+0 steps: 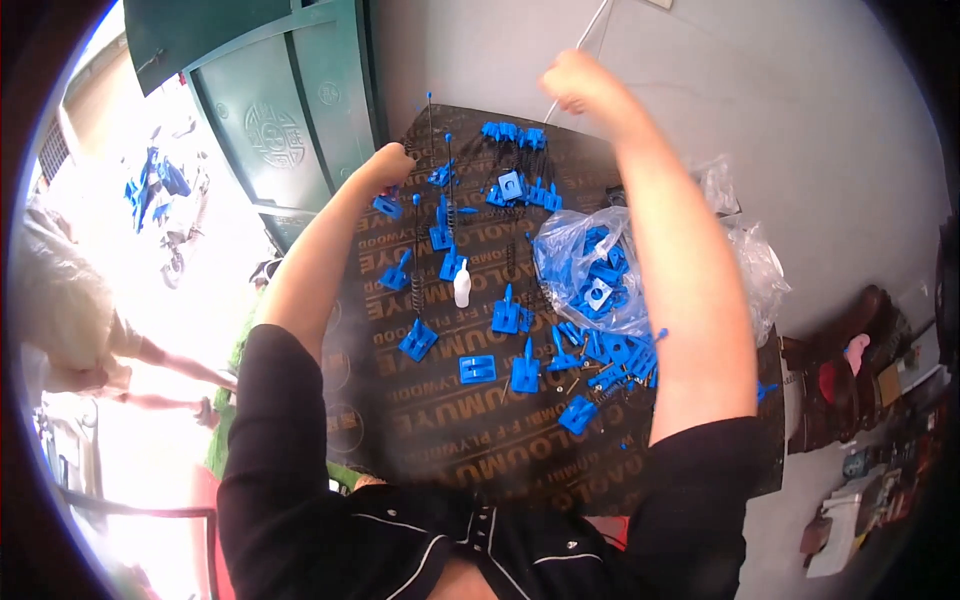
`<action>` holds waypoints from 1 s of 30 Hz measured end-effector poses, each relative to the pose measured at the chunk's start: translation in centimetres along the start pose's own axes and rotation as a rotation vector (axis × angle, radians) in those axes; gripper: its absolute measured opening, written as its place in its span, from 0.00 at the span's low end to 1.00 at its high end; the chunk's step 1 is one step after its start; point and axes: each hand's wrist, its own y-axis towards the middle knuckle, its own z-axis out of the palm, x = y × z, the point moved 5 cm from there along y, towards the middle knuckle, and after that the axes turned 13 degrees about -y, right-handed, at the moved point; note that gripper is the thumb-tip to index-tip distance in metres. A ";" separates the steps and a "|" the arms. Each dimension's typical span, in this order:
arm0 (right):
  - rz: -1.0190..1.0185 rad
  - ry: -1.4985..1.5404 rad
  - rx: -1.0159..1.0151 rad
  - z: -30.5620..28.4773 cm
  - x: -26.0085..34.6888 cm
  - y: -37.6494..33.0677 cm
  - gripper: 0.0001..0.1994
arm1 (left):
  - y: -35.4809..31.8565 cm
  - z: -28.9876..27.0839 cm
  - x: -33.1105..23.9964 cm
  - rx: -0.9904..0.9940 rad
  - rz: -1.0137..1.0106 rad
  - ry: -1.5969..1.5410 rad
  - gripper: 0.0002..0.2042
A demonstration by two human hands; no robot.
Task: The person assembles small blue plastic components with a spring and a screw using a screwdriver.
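A: A thin pale rod [578,55] was gripped in the fisted right hand [575,82], raised beyond the board.

B: And the left hand [393,160] was closed at the dark plywood board [450,440]; its contents couldn't be told.

A: Below both, hard blue plastic clips [478,368] were scattered; many were left bagged in a crinkly clear bag [590,270].

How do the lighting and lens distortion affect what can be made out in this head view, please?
In the head view, daylight at the left burns out the doorway area beside the green door; the dark board and blue plastic parts are evenly lit and fairly sharp; the fisheye bends edges near the rim; the raised right hand looks slightly soft.
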 end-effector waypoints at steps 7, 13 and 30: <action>0.011 0.104 0.152 5.9 -0.4 -3.0 0.16 | 2.7 2.5 0.4 -0.055 0.028 -0.047 0.15; 0.004 0.276 0.189 5.8 -3.5 -7.6 0.15 | 4.5 4.4 1.2 -0.060 0.061 0.047 0.14; 0.155 0.579 0.120 17.8 -5.5 -1.9 0.26 | 9.7 7.1 -0.2 -0.166 0.312 0.068 0.17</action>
